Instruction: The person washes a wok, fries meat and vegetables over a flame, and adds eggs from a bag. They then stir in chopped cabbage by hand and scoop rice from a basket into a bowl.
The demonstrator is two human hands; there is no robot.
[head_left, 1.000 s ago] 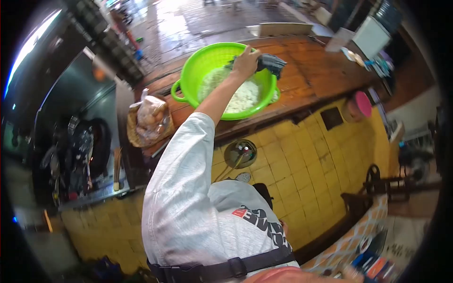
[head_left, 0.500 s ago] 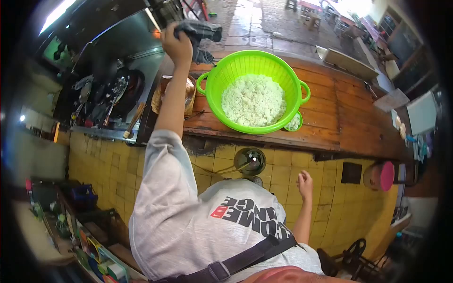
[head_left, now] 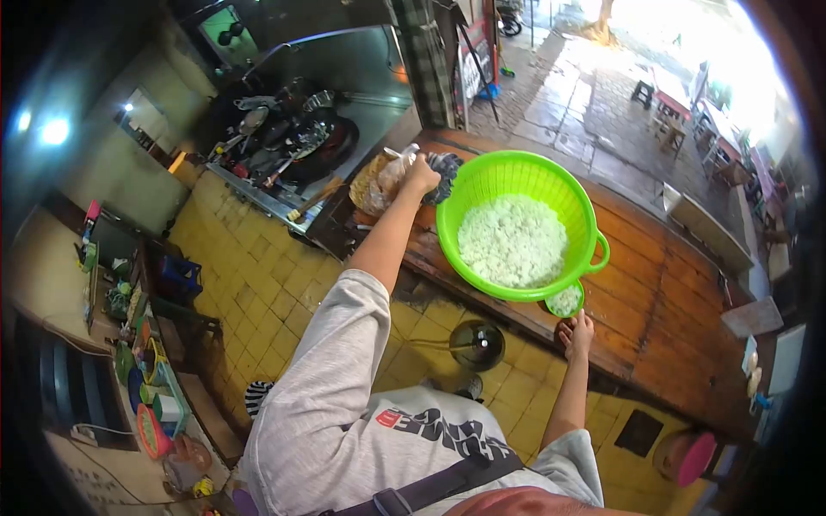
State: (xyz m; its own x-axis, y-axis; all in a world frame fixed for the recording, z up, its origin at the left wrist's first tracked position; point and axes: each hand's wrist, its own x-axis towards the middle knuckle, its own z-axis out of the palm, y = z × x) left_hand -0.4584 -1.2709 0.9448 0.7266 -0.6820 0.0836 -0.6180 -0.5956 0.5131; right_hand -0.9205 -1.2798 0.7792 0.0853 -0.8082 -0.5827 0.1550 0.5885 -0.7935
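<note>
A large lime-green plastic colander (head_left: 597, 225) with side handles sits on the wooden counter, holding a heap of white rice (head_left: 514, 241). My left hand (head_left: 422, 177) is closed on a dark bunched cloth (head_left: 444, 175) pressed against the colander's left side; the cloth hides the handle there. A small green bowl (head_left: 565, 301) of rice stands against the colander's near right side. My right hand (head_left: 579, 334) is at this bowl's near edge, its thumb and fingers closed on the rim; the lower fingers are partly hidden.
Left of the colander lies a clear plastic bag (head_left: 385, 182) with brownish contents. A stove (head_left: 323, 142) with pans and utensils stands at the left. A dark round container (head_left: 477, 345) is below the counter edge (head_left: 516, 320). A pink-lidded bucket (head_left: 695, 457) stands at right.
My left hand has come down with the cloth from above the counter to the colander's left side. My right hand has risen to the small green bowl. The view has turned left.
</note>
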